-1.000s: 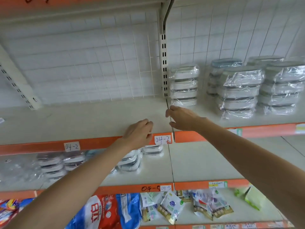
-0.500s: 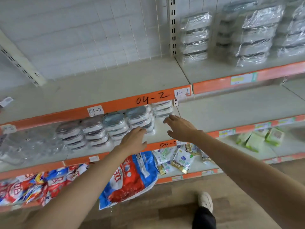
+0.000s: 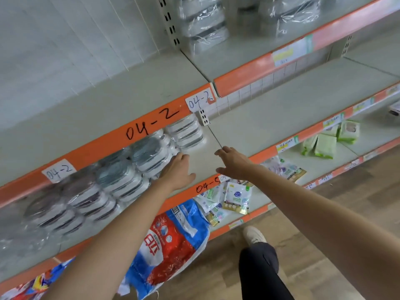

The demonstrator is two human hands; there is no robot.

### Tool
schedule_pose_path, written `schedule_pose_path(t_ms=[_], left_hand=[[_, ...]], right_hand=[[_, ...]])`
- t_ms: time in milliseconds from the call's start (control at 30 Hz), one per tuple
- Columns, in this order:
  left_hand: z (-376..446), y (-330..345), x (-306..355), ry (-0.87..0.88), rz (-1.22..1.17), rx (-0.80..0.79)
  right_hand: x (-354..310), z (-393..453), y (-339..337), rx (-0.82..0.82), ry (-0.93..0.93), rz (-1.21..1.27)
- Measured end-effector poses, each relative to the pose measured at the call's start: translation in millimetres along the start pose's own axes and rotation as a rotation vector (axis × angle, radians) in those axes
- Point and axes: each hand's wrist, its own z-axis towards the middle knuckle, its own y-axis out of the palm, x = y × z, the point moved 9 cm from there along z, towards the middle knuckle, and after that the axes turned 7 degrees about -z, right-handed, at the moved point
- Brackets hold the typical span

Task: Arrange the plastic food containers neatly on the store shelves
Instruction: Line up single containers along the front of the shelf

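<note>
Several stacks of shrink-wrapped plastic food containers (image 3: 121, 178) sit in a row on the second shelf (image 3: 270, 118), under the orange strip marked 04-2. A separate white stack (image 3: 187, 133) stands at the row's right end. My left hand (image 3: 178, 172) reaches in with straight fingers, its tips at the nearest grey-lidded stack (image 3: 149, 154); contact is unclear. My right hand (image 3: 232, 162) hovers spread over the shelf's front edge and holds nothing. More wrapped container stacks (image 3: 205, 24) stand on the top shelf at the upper right.
A red and blue bag (image 3: 173, 241) hangs off the shelf below, beside small sachets (image 3: 237, 198). Green packs (image 3: 331, 139) lie further right. My leg and white shoe (image 3: 254, 236) are on the wooden floor.
My view has tilted downward. Both hands dropped from the top shelf's orange edge to the second shelf, the left one arriving at the grey-lidded stacks.
</note>
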Motion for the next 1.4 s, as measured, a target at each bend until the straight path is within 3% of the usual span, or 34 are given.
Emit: schedule_pose_path(t_ms=[400, 600, 767, 967, 1100, 1167, 1300, 1400], left_hand=[[168, -8, -55, -0.054, 0.043, 0.251], [211, -44, -78, -0.111, 0.174, 0.515], [226, -48, -94, -0.131, 0.277, 0.47], [228, -43, -111, -0.172, 0.168, 0.31], [233, -43, -115, -0.19, 0.111, 0.237], [233, -48, -112, -0.205, 0.143, 0.272], [220, -61, -93, -0.167, 0.15, 0.488], [205, -50, -87, -0.139, 0.0, 0.431]], right_hand=[[96, 154, 45, 0.184, 0.001, 0.135], [107, 207, 42, 0.296, -0.073, 0.209], [94, 238, 37, 0.288, -0.133, 0.32], [71, 266, 30, 0.223, -0.199, 0.577], [64, 283, 39, 0.094, -0.203, 0.804], [59, 285, 46, 0.045, -0.23, 0.823], [55, 285, 50, 0.017, -0.287, 0.855], [61, 287, 50, -0.003, -0.315, 0.859]])
